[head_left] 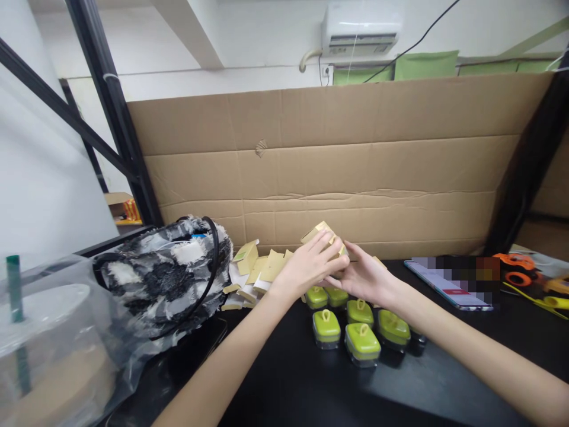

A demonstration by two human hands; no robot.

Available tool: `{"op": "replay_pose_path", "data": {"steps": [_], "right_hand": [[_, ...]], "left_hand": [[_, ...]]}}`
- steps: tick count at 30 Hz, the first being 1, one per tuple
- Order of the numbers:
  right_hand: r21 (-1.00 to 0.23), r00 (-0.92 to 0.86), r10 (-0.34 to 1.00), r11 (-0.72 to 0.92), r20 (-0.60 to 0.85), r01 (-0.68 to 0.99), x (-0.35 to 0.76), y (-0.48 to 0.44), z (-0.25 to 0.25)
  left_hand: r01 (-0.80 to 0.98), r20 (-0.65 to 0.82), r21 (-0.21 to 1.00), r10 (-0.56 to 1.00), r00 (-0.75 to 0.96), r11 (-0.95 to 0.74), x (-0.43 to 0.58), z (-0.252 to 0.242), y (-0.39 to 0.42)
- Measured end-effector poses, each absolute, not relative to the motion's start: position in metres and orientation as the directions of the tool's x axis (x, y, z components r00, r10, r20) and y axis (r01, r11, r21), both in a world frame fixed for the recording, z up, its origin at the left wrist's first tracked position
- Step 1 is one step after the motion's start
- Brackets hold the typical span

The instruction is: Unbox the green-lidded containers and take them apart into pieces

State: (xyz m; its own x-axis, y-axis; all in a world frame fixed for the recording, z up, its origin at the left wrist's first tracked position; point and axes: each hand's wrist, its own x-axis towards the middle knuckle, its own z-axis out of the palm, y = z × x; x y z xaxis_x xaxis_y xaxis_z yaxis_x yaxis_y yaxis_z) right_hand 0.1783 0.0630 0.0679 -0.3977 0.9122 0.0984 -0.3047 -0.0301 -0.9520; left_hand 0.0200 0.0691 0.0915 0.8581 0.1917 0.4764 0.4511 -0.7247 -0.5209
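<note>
A small pale-yellow cardboard box (pixel 320 228) is held up above the table, tilted, between my two hands. My left hand (pixel 311 261) is wrapped over its near side, hiding much of it. My right hand (pixel 364 276) closes round the box's right and lower end, with fingertips partly hidden behind it. Below the hands stand several small lime-green containers with clear bases and yellow loop handles, among them a front one (pixel 363 339), a left one (pixel 326 326) and a right one (pixel 393 328).
Opened and flattened yellow boxes (pixel 258 270) lie in a pile to the left. Beside them sits a fuzzy black-and-white bag (pixel 171 267), then a lidded cup (pixel 48 332) in clear plastic. A phone (pixel 448 284) and an orange toy vehicle (pixel 515 268) lie right. A cardboard panel (pixel 320 169) stands behind.
</note>
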Motion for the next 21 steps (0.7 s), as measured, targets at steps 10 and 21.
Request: {"op": "replay_pose_path", "data": {"steps": [10,21], "right_hand": [[-0.911,-0.31,0.891,0.388,0.333,0.137,0.21,0.092,0.065],[-0.302,-0.552,0.803,0.597,0.226,0.743,0.244,0.109,0.049]], "left_hand": [[0.625,0.732,0.147,0.509,0.453,-0.767,-0.021,0.117,0.078],[0.074,0.34,0.933,0.928,0.152,-0.353,-0.012,0.103,0.084]]}}
